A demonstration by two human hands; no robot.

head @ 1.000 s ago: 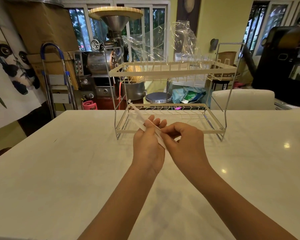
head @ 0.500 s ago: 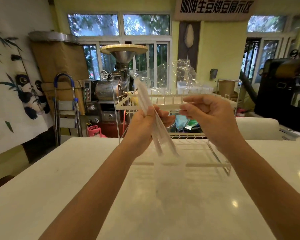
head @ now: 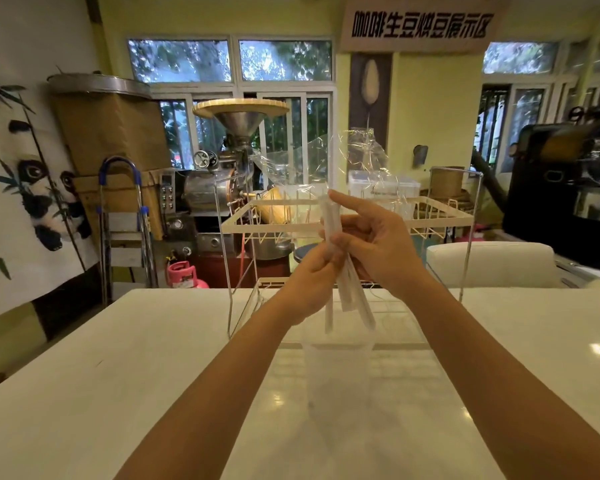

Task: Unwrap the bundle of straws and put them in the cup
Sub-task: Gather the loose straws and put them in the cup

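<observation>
A bundle of white paper-wrapped straws (head: 340, 265) stands nearly upright in the air above the table. My left hand (head: 312, 278) grips the bundle around its middle. My right hand (head: 374, 244) meets it from the right, thumb and fingers pinching the upper part, index finger stretched up along the top. The lower straw ends fan out just above a clear plastic cup (head: 336, 372) that stands on the white table (head: 118, 375) right below my hands.
A two-tier cream wire dish rack (head: 250, 220) stands on the table behind the cup. A white chair back (head: 492, 265) sits beyond the far right edge. Roasting machines, a stepladder (head: 123, 230) and a pink gas canister (head: 184, 273) lie beyond the table.
My right hand has come back left onto the straws after being held apart. The bundle has turned more upright, its lower ends now over the cup.
</observation>
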